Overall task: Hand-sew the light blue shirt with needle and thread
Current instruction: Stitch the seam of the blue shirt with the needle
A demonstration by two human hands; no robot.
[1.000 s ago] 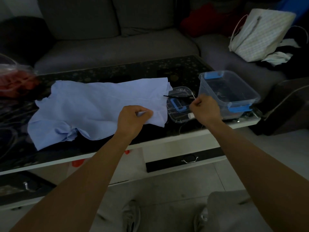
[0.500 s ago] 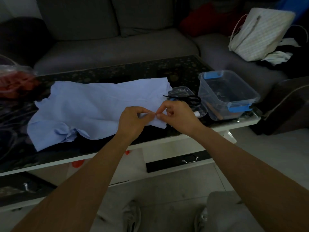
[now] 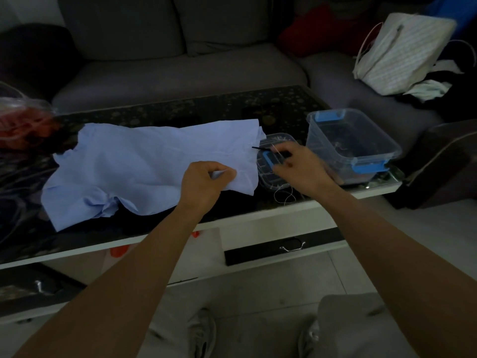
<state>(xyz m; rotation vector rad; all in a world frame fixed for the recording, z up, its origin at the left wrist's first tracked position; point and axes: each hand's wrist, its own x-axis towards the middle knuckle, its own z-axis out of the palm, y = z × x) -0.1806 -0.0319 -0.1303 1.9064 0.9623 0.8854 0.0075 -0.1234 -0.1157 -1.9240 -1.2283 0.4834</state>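
While your left hand (image 3: 204, 182) pinches a raised fold at the near edge of the light blue shirt (image 3: 144, 164), thumb against curled fingers, the rest of the shirt lies spread flat on the dark glass table (image 3: 206, 109), running from that fold away to your left. Your right hand (image 3: 296, 169) sits just right of the shirt's end with its fingers curled. A pale strand shows at the fingertips, but blur hides whether you are pinching it, so I cannot tell. Loose thread (image 3: 284, 196) lies in loops on the table near that wrist. The needle is too small to make out.

Under your right hand is a shallow clear tray (image 3: 277, 138) with a blue clip (image 3: 270, 160). Black scissors (image 3: 260, 149) lie across it, their tip reaching the shirt and their handles covered by your fingers. What else the tray holds is hidden. Just beyond it, at the table's right end, stands a deeper clear tub (image 3: 366, 156) with blue latches. Its inside is dim, and only a few small dark shapes show on the bottom, none of which can be named.

At the table's far left a clear plastic bag (image 3: 23, 120) holds something red and is cut off by the frame. Behind the table are a grey sofa (image 3: 180, 73) and a striped white bag (image 3: 402, 52).
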